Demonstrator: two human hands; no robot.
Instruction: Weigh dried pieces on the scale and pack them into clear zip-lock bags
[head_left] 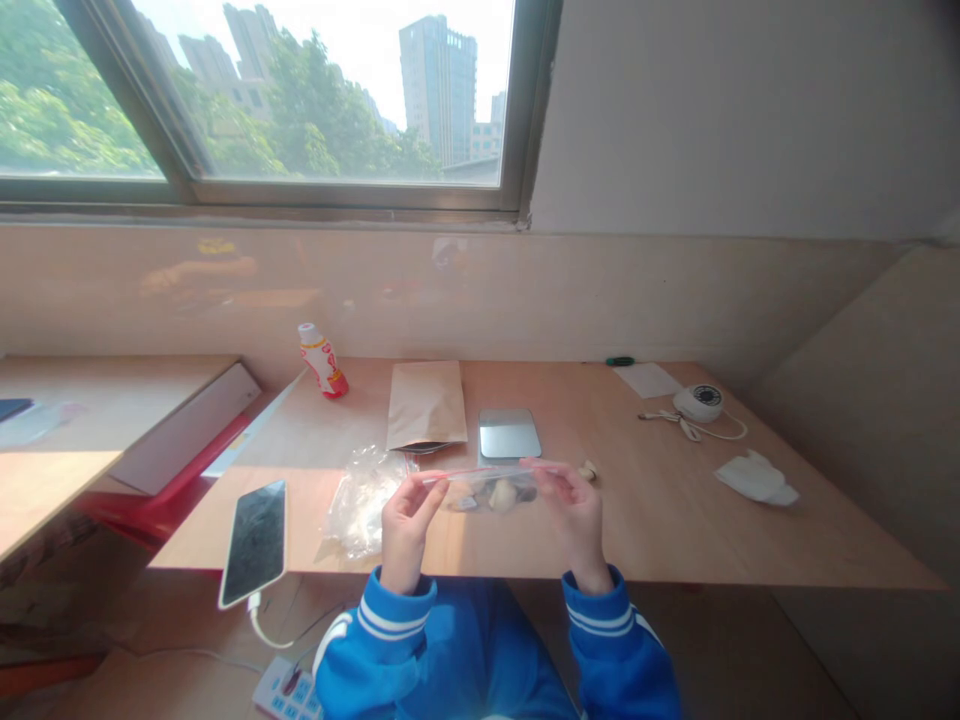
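My left hand (407, 520) and my right hand (574, 512) pinch the two top corners of a clear zip bag (480, 500), held up over the table's front edge. Several small pieces, pale and dark, lie inside it; their kind is too blurred to tell. Just beyond the bag lies a flat silver-grey device (510, 433), like a small scale. A small pale piece (589, 470) rests on the table behind my right hand. Close to my left hand is a crumpled clear plastic bag (365, 505).
A brown paper pouch (426, 405) and a red-and-white bottle (323, 362) are at the back left. A charging phone (256, 545) overhangs the front left edge. To the right are a white round device with a cable (699, 402), a crumpled tissue (756, 480), paper (647, 380) and a green-handled tool (620, 361).
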